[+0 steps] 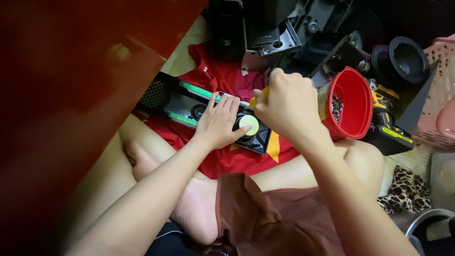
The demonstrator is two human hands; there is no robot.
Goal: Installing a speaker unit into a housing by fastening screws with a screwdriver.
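Red cloth (pixel 222 159) covers the floor before the seated person's crossed legs, with a red bucket (pixel 353 102) of small dark screws and a yellow-and-black drill (pixel 386 121) just to the right. On it lies a long black speaker panel (pixel 189 106) with green circuit strips and a round pale-capped magnet (pixel 249 124). The left hand (pixel 219 122) lies flat and spread on the panel beside the magnet, while the right hand (pixel 286 106) is fisted around a yellow tool handle (pixel 258 98) above it.

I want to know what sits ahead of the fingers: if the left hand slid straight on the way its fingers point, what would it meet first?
The left hand points up and away, so probably the green circuit board strip at its fingertips, then the red cloth; depth is unclear.
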